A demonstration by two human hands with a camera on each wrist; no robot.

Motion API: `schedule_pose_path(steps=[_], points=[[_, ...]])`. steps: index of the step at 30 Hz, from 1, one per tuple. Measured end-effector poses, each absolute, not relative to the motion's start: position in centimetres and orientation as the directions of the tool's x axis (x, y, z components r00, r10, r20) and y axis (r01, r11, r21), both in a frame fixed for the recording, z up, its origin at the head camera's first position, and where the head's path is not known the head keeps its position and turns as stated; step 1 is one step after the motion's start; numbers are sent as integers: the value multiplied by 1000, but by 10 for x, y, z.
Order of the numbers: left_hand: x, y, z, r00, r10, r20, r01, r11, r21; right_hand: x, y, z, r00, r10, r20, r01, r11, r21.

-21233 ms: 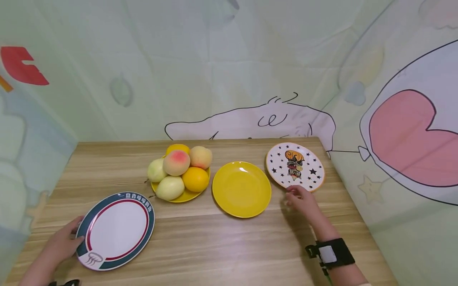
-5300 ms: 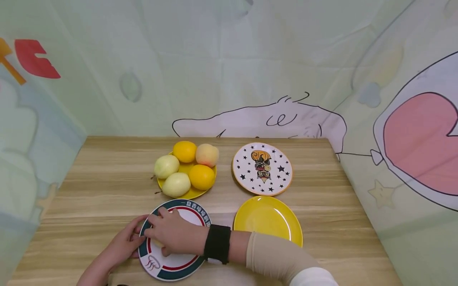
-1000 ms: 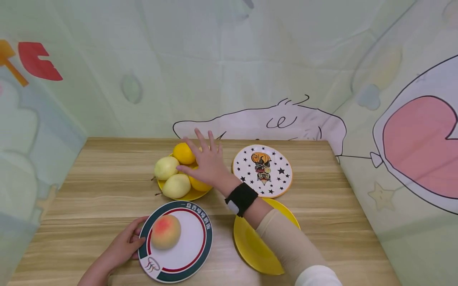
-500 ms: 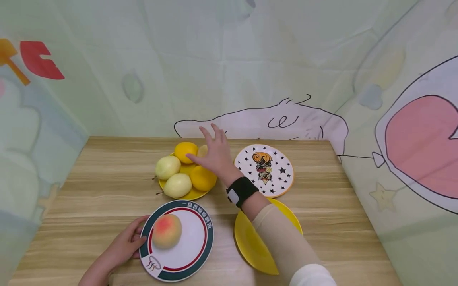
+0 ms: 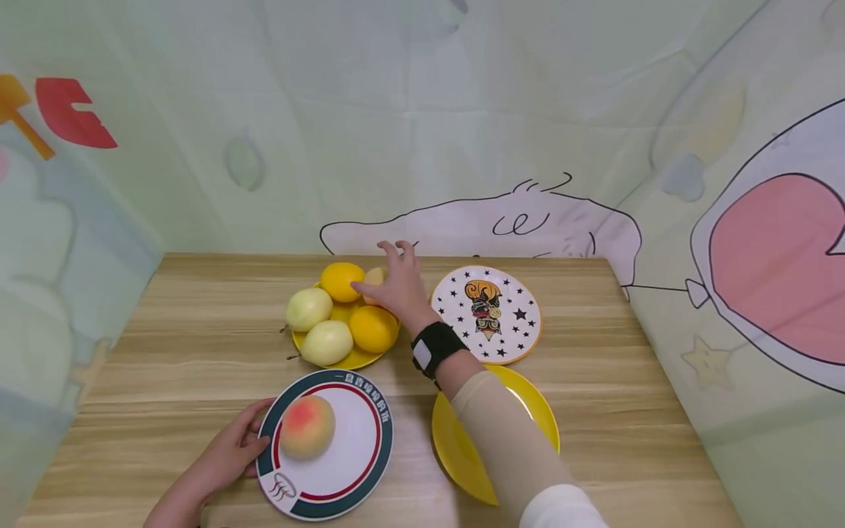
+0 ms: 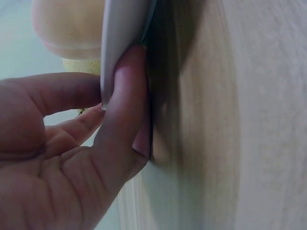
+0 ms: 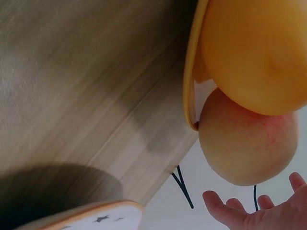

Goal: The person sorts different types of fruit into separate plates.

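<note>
My left hand pinches the left rim of a white plate with a dark green border, its thumb on top and fingers beneath. A peach lies on that plate. Behind it, a yellow plate bears two pale green pears, two yellow-orange fruits and a second peach. Above this second peach, my right hand spreads its thumb and bent fingers, partly hiding it in the head view. The right wrist view shows a gap between the peach and the visible fingers.
A star-patterned plate stands at the back right, close to my right wrist. In front of it lies another yellow plate, partly covered by my right forearm. A printed cloth hangs behind the wooden table.
Since the oldest frame, the plates have shifted and one peach has passed to the green-bordered plate. Within the last second my right hand has moved slightly right, its fingers bending above the second peach.
</note>
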State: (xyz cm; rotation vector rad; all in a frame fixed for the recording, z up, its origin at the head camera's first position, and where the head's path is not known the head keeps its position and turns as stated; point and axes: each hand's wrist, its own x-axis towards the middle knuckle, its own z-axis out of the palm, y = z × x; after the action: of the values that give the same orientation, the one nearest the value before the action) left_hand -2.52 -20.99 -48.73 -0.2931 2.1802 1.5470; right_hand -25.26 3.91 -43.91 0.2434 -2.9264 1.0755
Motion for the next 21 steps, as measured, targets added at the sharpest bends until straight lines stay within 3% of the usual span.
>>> schedule_pose_path(steps=[9,21], points=[[-25,-211,-488,-877,85,-473,-420,342,841,-254,36,-451,-991,-135,-3,-98,737,-669],[-26,-212,-491,-877,85,-473,-420,343,840,-257,35,-463,-991,-133,16,-109,728,-676]])
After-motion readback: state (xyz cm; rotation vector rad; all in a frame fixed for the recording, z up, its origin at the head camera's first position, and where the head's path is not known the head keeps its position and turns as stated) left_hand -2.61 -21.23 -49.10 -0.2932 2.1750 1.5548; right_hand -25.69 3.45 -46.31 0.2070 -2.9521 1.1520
